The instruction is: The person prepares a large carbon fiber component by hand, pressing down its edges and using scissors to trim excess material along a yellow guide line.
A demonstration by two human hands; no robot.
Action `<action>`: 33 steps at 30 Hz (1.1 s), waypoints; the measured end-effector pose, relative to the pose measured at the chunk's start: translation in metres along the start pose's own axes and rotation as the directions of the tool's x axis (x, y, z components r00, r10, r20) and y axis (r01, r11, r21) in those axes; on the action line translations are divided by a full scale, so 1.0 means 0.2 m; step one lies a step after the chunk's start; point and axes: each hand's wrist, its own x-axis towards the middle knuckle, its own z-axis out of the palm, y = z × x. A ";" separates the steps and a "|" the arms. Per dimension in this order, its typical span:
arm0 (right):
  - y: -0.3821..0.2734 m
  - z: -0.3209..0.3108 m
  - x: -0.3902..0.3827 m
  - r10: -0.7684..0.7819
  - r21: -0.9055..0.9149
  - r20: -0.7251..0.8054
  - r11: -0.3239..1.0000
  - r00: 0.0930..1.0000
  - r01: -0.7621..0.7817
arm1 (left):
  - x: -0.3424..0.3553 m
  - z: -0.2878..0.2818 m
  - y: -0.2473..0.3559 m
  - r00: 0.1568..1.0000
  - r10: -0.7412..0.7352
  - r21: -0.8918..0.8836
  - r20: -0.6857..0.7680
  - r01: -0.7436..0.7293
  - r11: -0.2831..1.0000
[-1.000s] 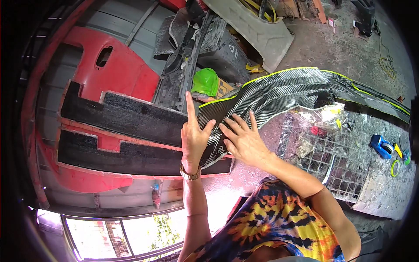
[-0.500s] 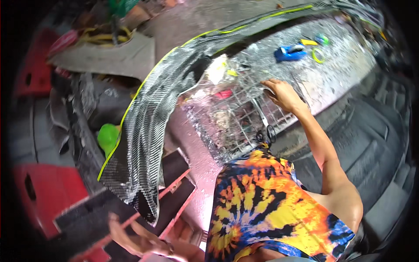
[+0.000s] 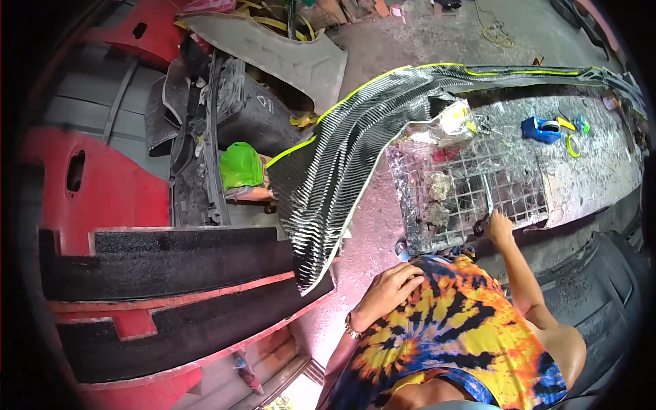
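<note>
My right hand [image 3: 500, 227] grips the dark handles of long silver scissors [image 3: 488, 193] lying over a wire grid [image 3: 512, 191] on the cluttered worktop [image 3: 574, 184]. My left hand [image 3: 393, 292] is curled at my tie-dye shirt [image 3: 454, 335], below the long carbon-fibre fabric piece [image 3: 342, 171]; whatever its fingers hold is hidden. Yellow tape [image 3: 362, 89] runs along the fabric's outer edge, and its wide end hangs over black-coated red panels [image 3: 178, 242]. A blue tape dispenser [image 3: 540, 131] and a yellow-green tape roll [image 3: 572, 145] lie on the worktop to the right.
Red body panels [image 3: 116, 178], a grey fender [image 3: 294, 55], a dark bin [image 3: 253, 116] and a bright green bag [image 3: 240, 164] crowd the left and back. A cable [image 3: 502, 37] lies on the concrete floor [image 3: 424, 41]. A dark moulded part [image 3: 601, 294] is at the lower right.
My view has turned toward the worktop. Both hands have left the fabric: the right moved right and down and took hold of the scissors, the left drew back to my shirt and curled.
</note>
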 end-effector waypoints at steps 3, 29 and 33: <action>-0.01 0.06 -0.05 0.023 0.044 -0.081 0.999 0.996 -0.019 | -0.04 0.02 -0.11 0.998 -0.049 -0.038 -0.026 0.048 0.998; -0.54 -0.94 -0.27 -0.810 0.800 0.554 0.581 0.190 0.146 | -0.09 0.01 -0.19 0.455 -0.104 -0.311 -0.885 -0.410 0.857; -0.89 -0.94 -0.11 -0.791 0.793 0.599 0.565 -0.124 0.230 | -0.02 -0.02 -0.15 0.191 -0.138 -0.213 -0.972 -0.462 0.861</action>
